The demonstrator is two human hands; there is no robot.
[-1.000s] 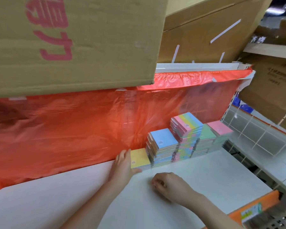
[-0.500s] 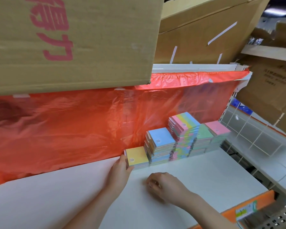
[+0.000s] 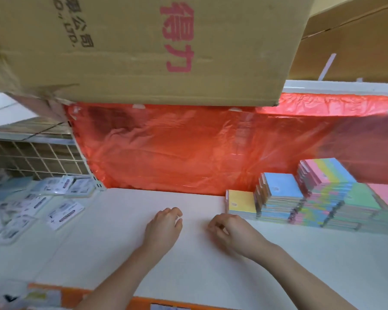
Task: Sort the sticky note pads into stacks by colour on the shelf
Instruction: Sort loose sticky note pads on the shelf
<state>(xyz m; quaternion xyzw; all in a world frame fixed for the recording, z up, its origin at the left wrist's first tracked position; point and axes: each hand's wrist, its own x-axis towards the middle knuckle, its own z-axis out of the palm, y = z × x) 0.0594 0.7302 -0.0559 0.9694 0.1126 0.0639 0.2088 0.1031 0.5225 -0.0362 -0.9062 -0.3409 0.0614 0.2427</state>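
Sticky note pads stand in stacks at the right of the white shelf: a low yellow-topped stack, a blue-topped stack, a taller rainbow-striped stack, then a green-topped stack and a pink-topped stack. My left hand rests on the shelf left of the yellow stack, fingers loosely curled, holding nothing. My right hand lies just in front of the yellow stack, fingers curled, nothing visible in it.
A red plastic sheet hangs behind the shelf. A large cardboard box overhangs from above. Left of the shelf, past a wire grid, lie several small packaged cards. An orange price rail edges the shelf front.
My left hand has let go of the yellow stack's side and drawn back to the left onto the bare shelf. The view has swung left, showing the neighbouring shelf section.
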